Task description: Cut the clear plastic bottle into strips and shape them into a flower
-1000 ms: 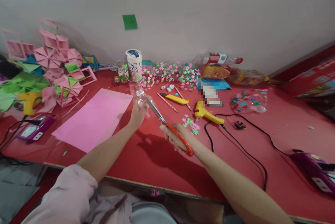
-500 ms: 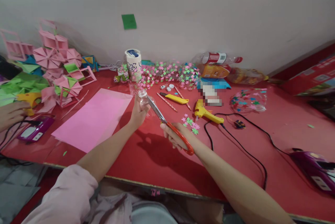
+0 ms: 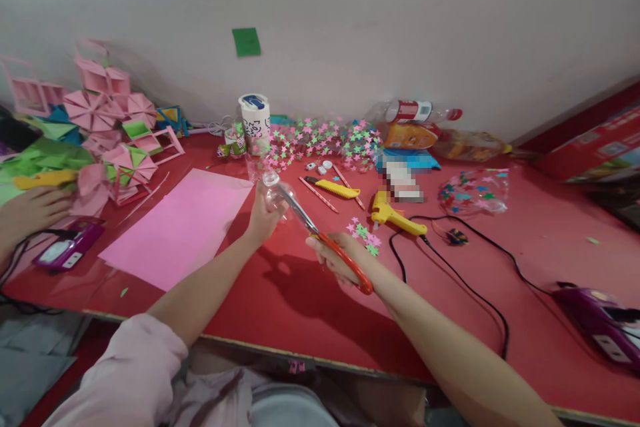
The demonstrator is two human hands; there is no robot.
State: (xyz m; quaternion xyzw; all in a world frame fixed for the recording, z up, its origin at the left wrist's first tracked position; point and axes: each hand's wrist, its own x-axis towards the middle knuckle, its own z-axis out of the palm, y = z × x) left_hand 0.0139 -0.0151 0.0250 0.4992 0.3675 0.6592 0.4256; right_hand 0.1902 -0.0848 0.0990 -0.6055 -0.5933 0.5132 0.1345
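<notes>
My left hand [image 3: 264, 217] is closed around a clear plastic bottle piece [image 3: 273, 192] whose threaded neck points up and away from me. In my right hand [image 3: 337, 255] is a pair of scissors [image 3: 345, 262] with orange-red handles. Their metal blades reach toward the bottle piece and meet it just below the neck; whether they are cutting into it I cannot tell. Both hands are above the red table. Behind them lie a yellow utility knife [image 3: 337, 188], striped pencils [image 3: 319, 195] and a yellow glue gun [image 3: 399, 215]. Small pink and green paper stars [image 3: 364, 235] lie beside my right hand.
Pink paper sheets [image 3: 180, 227] lie on the left, near folded paper models [image 3: 105, 110]. Another person's hand [image 3: 37, 210] holds a yellow glue gun [image 3: 47, 179]. A black cord runs to a purple power strip [image 3: 600, 324]. Star-covered plastic [image 3: 320, 140] and a tumbler [image 3: 255, 122] stand behind.
My hands and the scissors have barely shifted, with the bottle piece slightly tilted. The other person's hand at the left has moved up and right with its glue gun.
</notes>
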